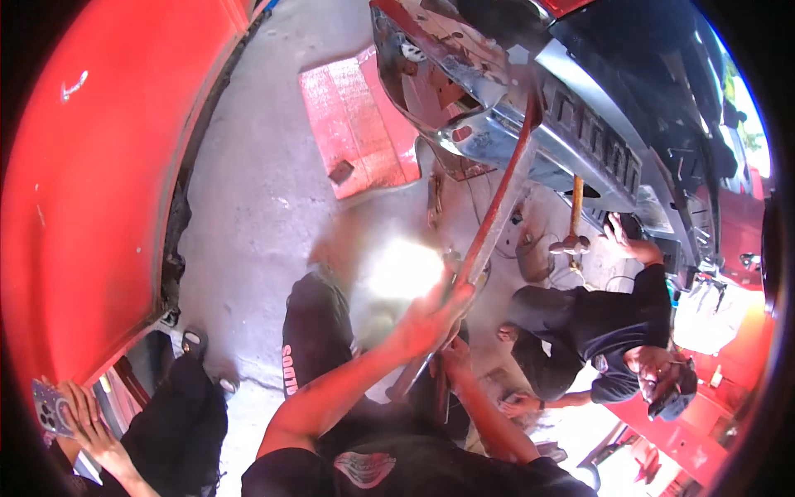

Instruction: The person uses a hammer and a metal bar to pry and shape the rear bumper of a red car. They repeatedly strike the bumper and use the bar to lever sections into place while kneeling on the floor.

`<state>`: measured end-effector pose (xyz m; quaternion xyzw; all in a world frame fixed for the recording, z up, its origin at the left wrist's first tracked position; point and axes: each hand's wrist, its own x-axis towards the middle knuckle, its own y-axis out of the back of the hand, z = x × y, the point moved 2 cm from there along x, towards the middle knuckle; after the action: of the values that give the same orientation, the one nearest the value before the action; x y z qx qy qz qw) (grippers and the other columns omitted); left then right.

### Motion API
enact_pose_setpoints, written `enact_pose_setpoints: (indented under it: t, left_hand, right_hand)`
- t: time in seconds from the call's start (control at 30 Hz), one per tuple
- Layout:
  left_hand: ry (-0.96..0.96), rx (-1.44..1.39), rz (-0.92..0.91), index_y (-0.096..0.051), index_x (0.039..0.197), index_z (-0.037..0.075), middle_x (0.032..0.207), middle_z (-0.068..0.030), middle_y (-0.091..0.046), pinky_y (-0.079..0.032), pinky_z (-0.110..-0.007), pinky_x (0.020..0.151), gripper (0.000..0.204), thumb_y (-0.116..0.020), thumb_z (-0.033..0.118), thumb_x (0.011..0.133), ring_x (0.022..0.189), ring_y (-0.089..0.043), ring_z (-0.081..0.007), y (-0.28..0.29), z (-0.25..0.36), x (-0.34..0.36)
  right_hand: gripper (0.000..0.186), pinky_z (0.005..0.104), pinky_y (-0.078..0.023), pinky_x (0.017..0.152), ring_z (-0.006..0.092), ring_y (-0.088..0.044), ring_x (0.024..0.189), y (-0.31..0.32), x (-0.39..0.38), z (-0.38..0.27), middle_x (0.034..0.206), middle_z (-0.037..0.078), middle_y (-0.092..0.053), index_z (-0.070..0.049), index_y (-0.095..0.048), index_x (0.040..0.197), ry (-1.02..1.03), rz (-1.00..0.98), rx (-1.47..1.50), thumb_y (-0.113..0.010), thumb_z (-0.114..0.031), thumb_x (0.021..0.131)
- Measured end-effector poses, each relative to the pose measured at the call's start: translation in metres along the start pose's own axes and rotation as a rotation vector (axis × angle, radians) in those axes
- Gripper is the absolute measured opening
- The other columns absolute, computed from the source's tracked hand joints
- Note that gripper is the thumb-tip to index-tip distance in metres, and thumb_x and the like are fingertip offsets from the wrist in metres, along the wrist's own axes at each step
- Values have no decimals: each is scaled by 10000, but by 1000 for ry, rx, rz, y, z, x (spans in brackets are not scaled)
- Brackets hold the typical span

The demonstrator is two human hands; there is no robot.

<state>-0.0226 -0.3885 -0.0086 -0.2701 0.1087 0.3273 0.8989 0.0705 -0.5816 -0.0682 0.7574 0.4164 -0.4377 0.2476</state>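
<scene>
My left hand (435, 319) is closed around a long, reddish-grey metal bar (505, 203), whose upper end reaches into the dark car's bare metal front end (451, 83). My right hand (455, 356) is lower and just to the right, closed on a metal piece beside the bar; which piece is unclear, as my left hand and arm partly cover it. A bright white glare (402, 269) washes out the floor just left of the bar. A rusty upright rod (577, 207) with a metal crossbar stands under the car's front, to the right of the bar.
A crouching co-worker (604, 331) at right raises a hand toward the car. Another person (99, 435) at lower left holds a phone. A red vehicle panel (91, 166) fills the left side. A worn pinkish mat (360, 124) lies on the concrete floor (240, 190). Red equipment (679, 447) sits lower right.
</scene>
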Motion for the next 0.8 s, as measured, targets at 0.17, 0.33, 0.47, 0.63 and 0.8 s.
enact_pose_setpoints:
  t: [0.17, 0.33, 0.47, 0.63, 0.8]
  left_hand:
    - [-174, -58, 163, -473, 1252, 58, 801, -7, -489, -419, -295, 600, 351, -511, 324, 1026, 679, -483, -116, -24, 26, 0]
    - [-163, 16, 235, -484, 1235, 51, 837, -31, -534, -426, -305, 673, 345, -531, 313, 1015, 746, -508, -129, -41, 30, -1]
    - [-18, -258, 245, -498, 1213, 42, 896, -86, -589, -450, -335, 716, 357, -563, 316, 993, 807, -554, -168, -43, 40, -4]
    - [-53, 121, 294, -546, 1160, 21, 917, -147, -614, -477, -400, 790, 370, -599, 330, 962, 822, -599, -305, -28, 36, -56]
    - [256, 76, 239, -611, 1110, 34, 971, -206, -627, -479, -457, 777, 334, -606, 322, 941, 885, -626, -394, -12, 16, -87]
  right_hand:
    - [195, 380, -584, 774, 186, -618, 727, 1, -92, -30, 848, 52, -593, -66, -543, 1068, 13, -42, 196, -640, -78, 898]
    - [276, 402, -547, 842, 163, -591, 882, -19, -137, -58, 978, 29, -553, -55, -515, 1134, 93, -40, 377, -649, -202, 942]
    - [326, 344, -521, 851, 147, -595, 928, -12, -121, -55, 999, 21, -565, -63, -520, 1191, 133, 2, -149, -658, -174, 917]
    - [353, 285, -494, 814, 122, -591, 902, -29, -125, -57, 1003, 15, -586, -70, -532, 1202, 13, -4, 0, -664, -162, 888]
    - [298, 290, -505, 789, 140, -615, 891, -46, -111, -68, 982, 33, -606, -51, -547, 1134, 57, 34, -239, -657, -184, 890]
